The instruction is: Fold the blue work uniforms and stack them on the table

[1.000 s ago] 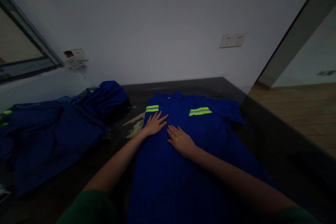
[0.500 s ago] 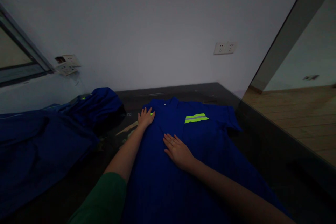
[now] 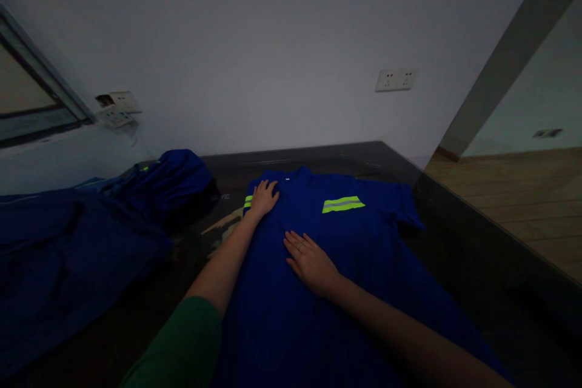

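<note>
A blue work garment (image 3: pixel 359 260) with short sleeves lies spread on a dark tabletop, its collar towards the wall. A yellow-green reflective strip (image 3: pixel 344 204) crosses the right side of its chest, and part of another shows at the left edge. My left hand (image 3: pixel 264 199) rests flat on the upper left of the garment, below the collar, fingers spread. Lower down, near the middle of the front, my right hand (image 3: pixel 311 262) lies flat with its fingers stretched out, a ring on one finger. Neither hand grips the cloth.
More blue clothing (image 3: pixel 77 242) is heaped on the left of the dark table (image 3: pixel 454 242). Behind stands a white wall with a socket plate (image 3: pixel 395 80) and a loose socket (image 3: pixel 119 108) by the window frame. Wooden floor (image 3: pixel 500 194) shows at right.
My left hand has slid slightly right over the garment, uncovering more of the left reflective strip. My right hand stays in nearly the same place. The view has shifted a little.
</note>
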Available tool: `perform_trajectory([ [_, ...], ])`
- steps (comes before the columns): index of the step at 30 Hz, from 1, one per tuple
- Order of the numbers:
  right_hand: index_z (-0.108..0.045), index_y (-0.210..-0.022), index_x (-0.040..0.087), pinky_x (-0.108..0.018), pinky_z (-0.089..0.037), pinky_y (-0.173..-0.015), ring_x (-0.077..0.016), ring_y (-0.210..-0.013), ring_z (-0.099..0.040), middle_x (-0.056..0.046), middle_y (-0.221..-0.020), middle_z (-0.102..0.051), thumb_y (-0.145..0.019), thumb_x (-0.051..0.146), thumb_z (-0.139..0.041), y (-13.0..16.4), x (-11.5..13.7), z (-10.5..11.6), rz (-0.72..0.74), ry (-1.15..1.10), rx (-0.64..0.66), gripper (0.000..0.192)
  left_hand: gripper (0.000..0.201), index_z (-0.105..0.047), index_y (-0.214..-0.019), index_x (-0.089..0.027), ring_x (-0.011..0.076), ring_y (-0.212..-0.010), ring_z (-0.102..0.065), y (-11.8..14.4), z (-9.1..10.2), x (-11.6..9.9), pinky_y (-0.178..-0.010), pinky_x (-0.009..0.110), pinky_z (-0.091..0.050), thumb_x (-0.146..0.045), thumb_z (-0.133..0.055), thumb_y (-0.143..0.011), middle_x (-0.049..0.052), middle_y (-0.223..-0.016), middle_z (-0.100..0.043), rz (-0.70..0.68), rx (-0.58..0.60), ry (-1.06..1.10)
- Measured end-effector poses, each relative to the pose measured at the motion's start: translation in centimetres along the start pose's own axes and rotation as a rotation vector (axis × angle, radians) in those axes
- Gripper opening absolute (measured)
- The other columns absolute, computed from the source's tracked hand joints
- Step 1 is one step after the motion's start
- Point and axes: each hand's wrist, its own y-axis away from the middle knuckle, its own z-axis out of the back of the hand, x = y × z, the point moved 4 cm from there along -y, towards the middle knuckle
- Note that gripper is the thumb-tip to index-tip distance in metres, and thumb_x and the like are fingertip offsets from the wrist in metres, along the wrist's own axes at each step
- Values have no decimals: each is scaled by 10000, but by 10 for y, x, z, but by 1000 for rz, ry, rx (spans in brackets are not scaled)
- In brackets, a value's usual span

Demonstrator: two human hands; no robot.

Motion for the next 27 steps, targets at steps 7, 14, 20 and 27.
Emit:
perform_trajectory([
  [7,-481,-1385,104,-461,-304,-1147,-238,-1378,-366,-138,-1466,-422,-977,292,-400,0,-2,-2,-3,1,-7,456,545,-332,-1471,-318,260,-1450,-201,-11,-5,9,-1145,518,-204,-495,-213,-970,54,-1564,-274,25,66,23],
  [14,-467,-1392,95,-445,-272,-1160,-229,-1391,-342,-133,-1480,-405,-985,315,-389,1,-3,-4,-7,-15,11,469,665,-274,-1497,-103,296,-1456,-158,-14,-9,30,-1167,514,-143,-458,-253,-936,177,-1566,-205,274,73,-20],
  [20,-459,-1400,123,-434,-267,-1160,-215,-1394,-338,-118,-1483,-407,-987,327,-384,-8,-8,-5,25,-23,26,466,693,-235,-1516,-179,276,-1469,-99,-21,-10,42,-1167,543,-72,-543,-221,-926,128,-1592,-127,326,131,-27],
  [27,-455,-1395,90,-412,-244,-1170,-204,-1403,-318,-119,-1487,-401,-984,311,-399,-13,-7,0,8,1,51,470,596,-335,-1461,-103,266,-1441,-220,-7,12,27,-1176,527,-49,-406,-259,-954,162,-1540,-296,234,-163,-69],
])
